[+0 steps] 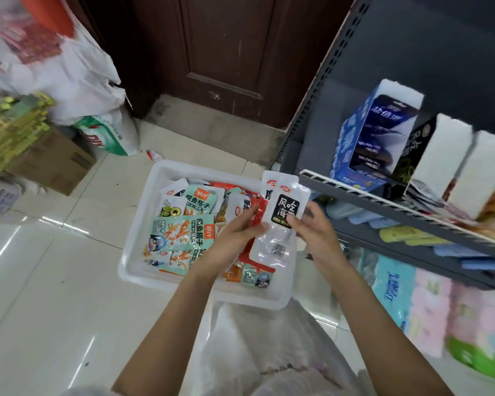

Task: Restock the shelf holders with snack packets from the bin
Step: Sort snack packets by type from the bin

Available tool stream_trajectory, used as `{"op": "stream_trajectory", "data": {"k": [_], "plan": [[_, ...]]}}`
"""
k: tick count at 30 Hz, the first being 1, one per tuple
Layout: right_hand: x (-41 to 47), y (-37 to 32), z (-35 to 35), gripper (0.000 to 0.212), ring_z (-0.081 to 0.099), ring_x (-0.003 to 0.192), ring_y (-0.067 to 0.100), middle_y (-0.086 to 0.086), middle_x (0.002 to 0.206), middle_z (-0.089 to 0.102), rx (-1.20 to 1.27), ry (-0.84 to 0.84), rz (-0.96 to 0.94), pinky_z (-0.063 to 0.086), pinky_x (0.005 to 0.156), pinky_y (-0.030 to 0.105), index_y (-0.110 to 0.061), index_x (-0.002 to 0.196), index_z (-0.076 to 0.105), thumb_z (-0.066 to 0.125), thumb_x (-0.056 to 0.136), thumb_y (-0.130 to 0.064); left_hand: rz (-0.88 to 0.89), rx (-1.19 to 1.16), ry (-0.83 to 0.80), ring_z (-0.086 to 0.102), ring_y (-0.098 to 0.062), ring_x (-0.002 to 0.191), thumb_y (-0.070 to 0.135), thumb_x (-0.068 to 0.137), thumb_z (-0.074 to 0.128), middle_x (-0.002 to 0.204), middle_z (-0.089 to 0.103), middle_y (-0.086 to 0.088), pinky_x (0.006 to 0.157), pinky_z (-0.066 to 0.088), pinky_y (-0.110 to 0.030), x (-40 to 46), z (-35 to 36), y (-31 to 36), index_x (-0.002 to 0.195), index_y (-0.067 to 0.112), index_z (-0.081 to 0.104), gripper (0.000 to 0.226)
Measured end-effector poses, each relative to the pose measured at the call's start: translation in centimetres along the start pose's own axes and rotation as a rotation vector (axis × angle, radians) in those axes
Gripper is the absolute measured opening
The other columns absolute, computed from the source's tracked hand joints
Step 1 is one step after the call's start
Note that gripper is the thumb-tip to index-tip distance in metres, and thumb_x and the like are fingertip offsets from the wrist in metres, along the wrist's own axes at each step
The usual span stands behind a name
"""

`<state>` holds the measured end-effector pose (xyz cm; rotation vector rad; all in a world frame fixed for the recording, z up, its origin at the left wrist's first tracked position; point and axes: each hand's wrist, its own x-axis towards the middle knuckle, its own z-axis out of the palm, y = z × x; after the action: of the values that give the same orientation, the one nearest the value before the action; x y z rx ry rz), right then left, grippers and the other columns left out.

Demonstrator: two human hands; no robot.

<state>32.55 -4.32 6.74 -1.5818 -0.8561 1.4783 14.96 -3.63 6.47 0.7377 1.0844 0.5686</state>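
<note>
A white plastic bin (137,261) on the floor holds several snack packets (183,230) in teal, red and white. Above the bin's right side, both hands hold white packets with a black label (283,221); a second white packet shows behind the front one. My left hand (240,235) grips the left edge, my right hand (314,232) the right edge. To the right, the grey shelf (383,204) carries open box holders: a blue one (374,138) and black-and-white ones (440,155).
A dark wooden door (226,52) stands behind the bin. White sacks (69,72), a cardboard box (55,164) and green packs (9,132) sit at the left. Lower shelves hold tissue packs (411,295). Pale glossy floor tiles (40,281) lie to the left.
</note>
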Motion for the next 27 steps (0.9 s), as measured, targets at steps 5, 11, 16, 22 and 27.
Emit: {"op": "stream_trajectory", "data": {"k": [5, 11, 16, 22, 27], "plan": [[-0.6, 0.4, -3.2, 0.043, 0.064, 0.099, 0.014, -0.002, 0.110, 0.064, -0.182, 0.231, -0.121, 0.053, 0.087, 0.036, -0.012, 0.124, 0.047, 0.067, 0.086, -0.010, 0.185, 0.071, 0.136, 0.067, -0.015, 0.094, 0.004, 0.086, 0.065, 0.100, 0.069, 0.007, 0.088, 0.054, -0.037, 1.2, 4.6, 0.6, 0.114, 0.032, 0.055, 0.041], [-2.8, -0.3, -8.1, 0.048, 0.065, 0.083, 0.012, -0.017, 0.096, 0.059, -0.259, 0.395, -0.232, 0.055, 0.074, 0.037, -0.027, 0.115, 0.039, 0.072, 0.082, -0.017, 0.359, 0.269, 0.233, 0.067, -0.006, 0.090, 0.001, 0.079, 0.072, 0.101, 0.068, 0.011, 0.081, 0.055, -0.029, 2.0, 10.9, -0.1, 0.107, 0.037, 0.052, 0.050], [-5.0, -1.0, -14.9, 0.066, 0.067, 0.094, 0.012, -0.013, 0.106, 0.058, 0.009, 0.260, -0.121, 0.055, 0.084, 0.049, -0.029, 0.119, 0.036, 0.080, 0.071, -0.039, 0.553, 0.508, 0.142, 0.064, -0.001, 0.094, 0.015, 0.080, 0.074, 0.104, 0.066, 0.022, 0.083, 0.051, -0.020, 1.4, 18.8, -0.4, 0.112, 0.039, 0.052, 0.046], [-8.0, -0.8, -26.1, 0.044, 0.065, 0.089, 0.006, -0.009, 0.099, 0.065, 0.221, 0.222, -0.047, 0.056, 0.071, 0.027, -0.024, 0.121, 0.046, 0.059, 0.087, 0.001, 0.514, 0.460, 0.062, 0.065, -0.008, 0.097, 0.025, 0.092, 0.062, 0.105, 0.067, 0.014, 0.083, 0.053, -0.025, 1.8, 29.0, -1.7, 0.116, 0.029, 0.056, 0.026], [-9.7, -0.2, -33.0, 0.006, 0.065, 0.094, 0.022, 0.007, 0.107, 0.068, 0.451, 0.393, 0.081, 0.051, 0.074, 0.034, -0.023, 0.093, 0.065, 0.059, 0.091, -0.020, 0.415, 0.291, 0.122, 0.068, -0.007, 0.088, 0.003, 0.088, 0.061, 0.101, 0.069, 0.006, 0.072, 0.055, -0.021, 2.4, 33.8, -1.7, 0.114, 0.025, 0.052, 0.035]]}}
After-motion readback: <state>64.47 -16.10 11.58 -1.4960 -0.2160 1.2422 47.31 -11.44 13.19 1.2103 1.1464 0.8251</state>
